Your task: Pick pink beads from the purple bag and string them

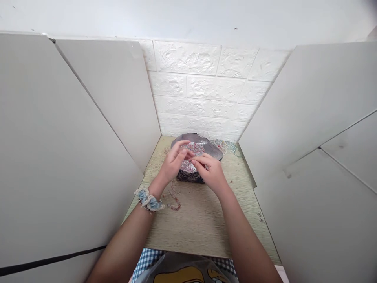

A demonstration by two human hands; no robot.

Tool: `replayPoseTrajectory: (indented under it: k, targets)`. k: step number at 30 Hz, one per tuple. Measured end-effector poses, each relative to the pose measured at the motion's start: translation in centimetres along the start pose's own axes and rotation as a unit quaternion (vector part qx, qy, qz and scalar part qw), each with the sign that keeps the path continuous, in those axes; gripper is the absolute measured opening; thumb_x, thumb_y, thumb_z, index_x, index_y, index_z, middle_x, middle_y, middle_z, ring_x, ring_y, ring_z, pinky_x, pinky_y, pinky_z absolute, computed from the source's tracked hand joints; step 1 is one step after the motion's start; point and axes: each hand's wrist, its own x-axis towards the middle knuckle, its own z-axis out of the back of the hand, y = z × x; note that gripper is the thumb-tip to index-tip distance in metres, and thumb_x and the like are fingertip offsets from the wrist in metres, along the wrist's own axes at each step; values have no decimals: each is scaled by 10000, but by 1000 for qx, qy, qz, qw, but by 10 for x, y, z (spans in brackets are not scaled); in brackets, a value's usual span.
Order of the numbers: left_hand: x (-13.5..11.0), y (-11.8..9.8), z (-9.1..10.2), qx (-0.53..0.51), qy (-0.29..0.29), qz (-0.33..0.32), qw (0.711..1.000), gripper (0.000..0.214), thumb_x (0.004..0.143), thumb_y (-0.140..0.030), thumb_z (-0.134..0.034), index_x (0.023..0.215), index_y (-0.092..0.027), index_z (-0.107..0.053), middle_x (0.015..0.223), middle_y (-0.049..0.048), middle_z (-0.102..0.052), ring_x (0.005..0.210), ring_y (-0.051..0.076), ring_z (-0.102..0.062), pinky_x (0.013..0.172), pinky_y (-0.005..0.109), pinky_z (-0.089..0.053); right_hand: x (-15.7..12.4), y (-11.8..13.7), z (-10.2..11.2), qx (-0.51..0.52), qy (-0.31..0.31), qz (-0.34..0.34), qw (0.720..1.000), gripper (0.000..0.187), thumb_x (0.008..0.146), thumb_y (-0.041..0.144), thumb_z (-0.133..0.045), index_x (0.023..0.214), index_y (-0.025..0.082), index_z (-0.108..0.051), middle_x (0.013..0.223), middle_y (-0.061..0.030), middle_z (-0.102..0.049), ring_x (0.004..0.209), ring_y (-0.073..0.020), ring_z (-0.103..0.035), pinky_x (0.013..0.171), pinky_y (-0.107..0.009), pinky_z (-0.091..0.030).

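Note:
Both my hands meet over a dark shallow dish (210, 146) full of small pink and pale beads (194, 148) at the far side of a small wooden table (200, 220). My left hand (173, 161) has its thumb and fingers pinched together, the other fingers raised. My right hand (210, 171) is curled, fingertips pinched against the left ones. What they pinch is too small to make out. A beaded strand (174, 200) lies on the table under my left wrist, which wears a blue scrunchie (149, 199).
White panels wall in the table on the left (73, 149) and right (309, 129); a white brick-pattern wall (203, 98) closes the back. More bead strands (229, 147) lie behind the dish at right. Small metal bits (260, 217) sit near the right edge.

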Motion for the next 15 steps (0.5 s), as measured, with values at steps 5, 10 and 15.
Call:
replayPoseTrajectory:
  k: [5, 10, 15]
  targets:
    - [-2, 1, -5, 74, 58, 53, 994, 369, 804, -421, -391, 1048, -160, -484, 562, -26, -433, 502, 86, -412, 492, 199, -345, -2, -2, 0, -37, -2, 26, 999, 212, 827, 240, -427, 798, 178, -627, 671, -18, -517, 643, -116, -472, 618, -222, -360]
    - [-3, -4, -4, 207, 27, 40, 977, 348, 753, -445, -468, 948, -167, -545, 467, -54, -315, 435, 77, -290, 437, 202, -230, -1, -7, -1, -97, -14, 42, 994, 215, 842, 232, -393, 837, 162, -597, 759, -39, -537, 706, -130, -488, 653, -227, -360]
    - [-2, -3, 0, 364, -4, 12, 931, 312, 770, -444, -441, 863, -213, -630, 546, -12, -535, 482, 98, -416, 511, 217, -291, 12, -9, 4, -190, 35, 28, 981, 212, 836, 220, -388, 821, 170, -594, 789, -40, -543, 735, -138, -494, 665, -233, -351]
